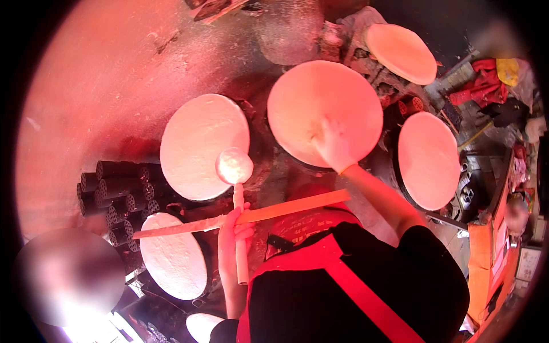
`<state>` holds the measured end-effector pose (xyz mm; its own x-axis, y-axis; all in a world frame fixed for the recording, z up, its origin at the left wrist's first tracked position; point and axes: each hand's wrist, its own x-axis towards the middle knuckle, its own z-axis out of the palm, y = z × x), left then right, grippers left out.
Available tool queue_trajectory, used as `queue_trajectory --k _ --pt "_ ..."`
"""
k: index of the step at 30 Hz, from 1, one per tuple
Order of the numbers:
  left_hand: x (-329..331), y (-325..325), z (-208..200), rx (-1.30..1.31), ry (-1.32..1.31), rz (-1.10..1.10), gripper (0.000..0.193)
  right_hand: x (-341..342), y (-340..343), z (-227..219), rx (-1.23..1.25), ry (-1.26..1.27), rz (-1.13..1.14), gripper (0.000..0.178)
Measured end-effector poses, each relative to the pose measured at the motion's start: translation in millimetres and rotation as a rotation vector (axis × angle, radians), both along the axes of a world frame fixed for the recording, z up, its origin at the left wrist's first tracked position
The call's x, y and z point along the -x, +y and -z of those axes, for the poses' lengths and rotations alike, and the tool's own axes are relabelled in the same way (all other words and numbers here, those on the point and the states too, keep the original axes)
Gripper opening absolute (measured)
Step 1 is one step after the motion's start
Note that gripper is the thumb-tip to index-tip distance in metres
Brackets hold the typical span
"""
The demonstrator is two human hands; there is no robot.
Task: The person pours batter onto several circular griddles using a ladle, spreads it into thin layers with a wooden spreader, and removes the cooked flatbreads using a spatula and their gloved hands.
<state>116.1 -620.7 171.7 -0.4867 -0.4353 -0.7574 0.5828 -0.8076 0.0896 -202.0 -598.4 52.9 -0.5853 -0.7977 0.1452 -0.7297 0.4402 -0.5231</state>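
My left hand is wrapped round a long-handled ladle and a long flat wooden stick, which cross in its grip. The ladle's round bowl is up, overlapping the lower right edge of a pale round flatbread on a griddle. My right hand reaches over the larger pale round flatbread at the middle. Its fingers look stretched and apart, at or just above that surface; overexposure blurs them, and I see nothing held.
Other pale rounds lie at the right, far right and lower left. Black perforated coal briquettes are stacked at the left. Cloths and an orange-sided counter stand at the right.
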Motion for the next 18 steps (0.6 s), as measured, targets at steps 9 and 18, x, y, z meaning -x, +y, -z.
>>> queue_trajectory --k 9,18 --pt "1 -92 -18 0.126 -0.149 0.087 0.028 -66 -85 7 0.133 0.143 0.009 0.069" --pt "6 -149 9 0.096 0.000 0.184 0.027 -24 -81 -16 -0.015 -0.312 0.085 0.018"
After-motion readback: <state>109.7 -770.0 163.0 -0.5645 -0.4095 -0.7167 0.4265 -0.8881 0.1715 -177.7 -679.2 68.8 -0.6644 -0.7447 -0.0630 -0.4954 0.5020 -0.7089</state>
